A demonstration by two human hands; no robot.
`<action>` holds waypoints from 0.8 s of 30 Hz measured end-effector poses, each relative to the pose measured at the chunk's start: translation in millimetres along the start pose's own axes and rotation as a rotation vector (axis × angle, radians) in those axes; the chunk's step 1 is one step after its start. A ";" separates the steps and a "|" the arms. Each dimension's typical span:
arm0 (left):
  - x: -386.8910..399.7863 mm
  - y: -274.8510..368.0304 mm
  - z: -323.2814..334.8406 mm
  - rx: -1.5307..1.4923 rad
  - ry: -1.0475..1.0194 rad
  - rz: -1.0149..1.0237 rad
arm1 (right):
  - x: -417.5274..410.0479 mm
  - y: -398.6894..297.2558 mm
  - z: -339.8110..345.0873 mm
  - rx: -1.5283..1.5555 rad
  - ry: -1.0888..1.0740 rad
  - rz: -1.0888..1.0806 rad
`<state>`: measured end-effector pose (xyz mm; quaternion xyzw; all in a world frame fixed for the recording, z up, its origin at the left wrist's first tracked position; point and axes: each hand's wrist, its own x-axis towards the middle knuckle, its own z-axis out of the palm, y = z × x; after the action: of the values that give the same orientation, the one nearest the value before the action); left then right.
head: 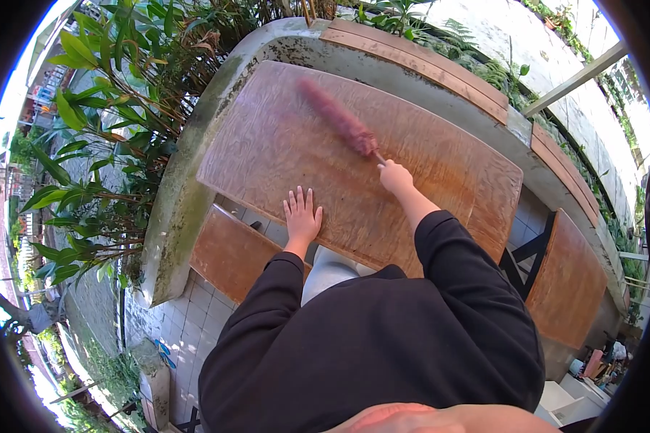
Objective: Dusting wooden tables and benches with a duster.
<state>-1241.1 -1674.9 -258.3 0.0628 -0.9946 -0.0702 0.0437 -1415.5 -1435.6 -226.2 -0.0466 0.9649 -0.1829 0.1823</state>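
A wooden table [281, 124] with a worn, grained top lies before me. My right hand [396, 176] grips the thin handle of a pinkish-red duster [341, 119]. The duster's fluffy head stretches over the tabletop towards its far left part and looks blurred at the tip. Whether the whole head touches the wood, I cannot tell. My left hand [302, 214] rests palm down on the table's near edge with its fingers spread, holding nothing.
Wooden benches stand left [233, 251] and right [569, 281] of me. Behind the table curves a low concrete wall [179, 178] topped with wooden seat planks [417, 67]. Leafy plants [119, 124] lean in from the left. Blue flip-flops [165, 354] lie on the tiled floor [195, 319].
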 end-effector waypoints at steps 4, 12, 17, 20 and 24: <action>2.4 -5.2 -3.6 -0.040 -0.011 0.047 | 20.5 36.3 -5.5 0.821 -0.136 0.586; 21.5 -33.9 -6.6 0.044 -0.092 0.052 | -121.9 183.3 -52.4 -0.256 -0.182 -0.128; 62.0 -26.0 3.9 0.089 -0.114 0.128 | -121.8 267.3 21.6 0.530 0.472 0.877; 78.2 -31.9 13.5 0.126 -0.130 0.083 | -91.9 167.7 11.3 0.802 0.207 0.876; 112.6 -24.3 15.1 0.049 -0.198 -0.014 | -100.3 82.0 22.4 0.255 0.081 0.322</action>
<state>-1351.0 -1711.5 -267.9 0.0634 -0.9950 -0.0522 -0.0567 -1315.9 -1351.3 -242.4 0.1392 0.9355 -0.2739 0.1745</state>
